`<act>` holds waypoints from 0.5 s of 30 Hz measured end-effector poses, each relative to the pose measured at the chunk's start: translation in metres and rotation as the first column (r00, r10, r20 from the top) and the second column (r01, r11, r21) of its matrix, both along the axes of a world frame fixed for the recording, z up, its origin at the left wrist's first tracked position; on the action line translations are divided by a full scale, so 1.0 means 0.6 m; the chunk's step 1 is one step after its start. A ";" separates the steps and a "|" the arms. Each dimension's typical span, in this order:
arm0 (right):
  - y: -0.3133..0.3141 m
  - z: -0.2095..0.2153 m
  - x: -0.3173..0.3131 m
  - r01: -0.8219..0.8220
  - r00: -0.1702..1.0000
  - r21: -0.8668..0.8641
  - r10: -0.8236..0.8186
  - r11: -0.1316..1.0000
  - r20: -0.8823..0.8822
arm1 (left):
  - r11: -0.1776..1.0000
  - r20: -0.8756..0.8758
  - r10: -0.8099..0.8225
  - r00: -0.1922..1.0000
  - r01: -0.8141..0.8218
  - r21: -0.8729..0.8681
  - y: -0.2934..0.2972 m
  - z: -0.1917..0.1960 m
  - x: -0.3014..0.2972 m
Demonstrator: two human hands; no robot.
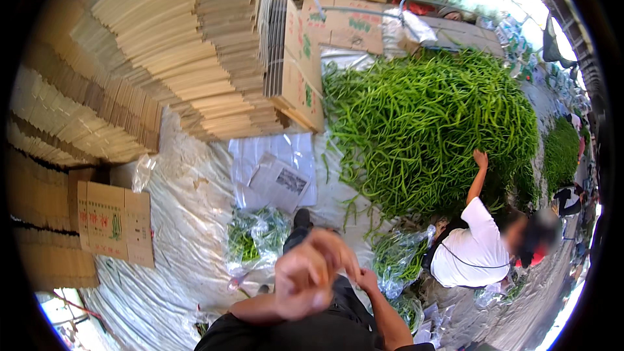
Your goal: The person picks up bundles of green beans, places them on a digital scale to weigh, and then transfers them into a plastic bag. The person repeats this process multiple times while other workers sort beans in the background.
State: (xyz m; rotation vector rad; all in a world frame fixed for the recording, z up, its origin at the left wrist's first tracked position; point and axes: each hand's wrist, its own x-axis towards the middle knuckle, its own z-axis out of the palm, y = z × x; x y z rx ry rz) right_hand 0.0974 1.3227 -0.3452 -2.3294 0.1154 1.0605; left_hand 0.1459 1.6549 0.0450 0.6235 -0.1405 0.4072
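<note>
My left hand (304,281) is raised in front of my body, large and slightly blurred, its fingers curled in. Just right of it is my right hand (367,282), lower and smaller, with its fingers pressed together. Whatever either hand holds, if anything, is hidden or too small to make out. Below and beyond the left hand, a clear plastic bag of green peppers (257,239) lies on the floor sheet. To the right of my right hand lies another clear bag (398,266) with green peppers in it.
A big heap of long green peppers (435,123) covers the far right floor. Beside it crouches a person in a white shirt (469,247), one hand on the heap. Stacks of flattened cardboard boxes (195,45) rise at the left. Plastic sheets (273,172) lie ahead.
</note>
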 end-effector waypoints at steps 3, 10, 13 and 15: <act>0.034 -0.053 0.041 -0.174 0.985 0.022 0.173 0.985 0.028 | 0.949 -0.572 0.290 0.767 -0.152 0.277 0.014 -0.291 0.027; 0.389 0.132 0.215 0.429 0.844 0.654 -0.017 0.623 -0.537 | 0.686 -0.786 0.594 0.171 0.402 0.606 -0.002 -0.758 -0.221; 0.464 0.238 0.285 0.506 0.811 0.829 0.195 0.239 -0.552 | 0.750 -0.873 0.455 0.174 0.454 0.481 -0.012 -0.798 -0.233; 0.498 0.263 0.317 0.530 0.804 0.847 0.332 -0.025 -0.493 | 0.818 -0.923 0.383 0.026 0.455 0.352 -0.028 -0.820 -0.227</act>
